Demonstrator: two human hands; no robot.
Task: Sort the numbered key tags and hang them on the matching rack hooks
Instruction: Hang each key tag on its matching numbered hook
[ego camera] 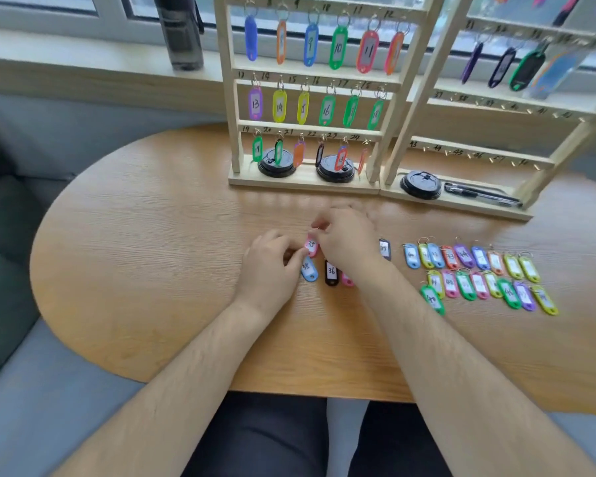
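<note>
Rounded wooden surface (145,277) below a pale sill (83,74). Window (49,3) behind, soft daylight. Dark bottle (181,32) stands on sill. Grey cushioned seat (31,390) left and below.

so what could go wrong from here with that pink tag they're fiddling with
1. The right hand pinches the pink tag near its ring end, with its wrist lying over another pink tag beside the black tag 36. Lifting could drag those out of line.
2. The right rack has many bare hooks with small, blurred numbers, so the tag might land on the wrong hook.
</note>
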